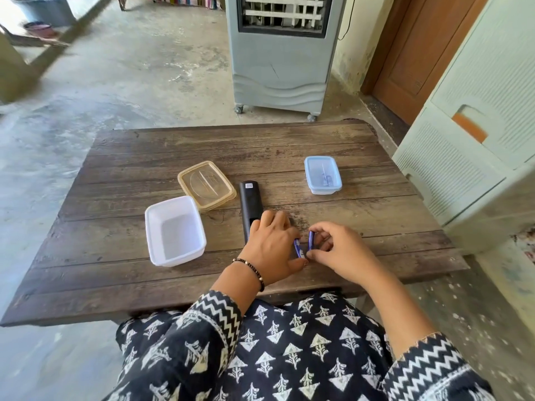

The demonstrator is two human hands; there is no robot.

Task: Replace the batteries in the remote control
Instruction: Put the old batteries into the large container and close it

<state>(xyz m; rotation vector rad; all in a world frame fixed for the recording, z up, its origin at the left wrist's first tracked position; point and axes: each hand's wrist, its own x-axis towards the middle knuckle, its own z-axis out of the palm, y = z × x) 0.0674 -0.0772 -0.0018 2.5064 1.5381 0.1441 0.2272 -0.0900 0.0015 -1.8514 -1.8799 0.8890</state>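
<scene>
Fingers [295, 237] of our left hand [270, 246] and right hand [337, 250] each pinch a battery [311, 240]; apparently mid-swap, we next seat or bin them beside the remote [250, 208].

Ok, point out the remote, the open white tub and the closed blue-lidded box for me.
remote [250, 201]: head view, on its black back, below the sticker.
open white tub [154, 227]: head view, on its left rim.
closed blue-lidded box [322, 172]: head view, on the middle of its lid.
</scene>
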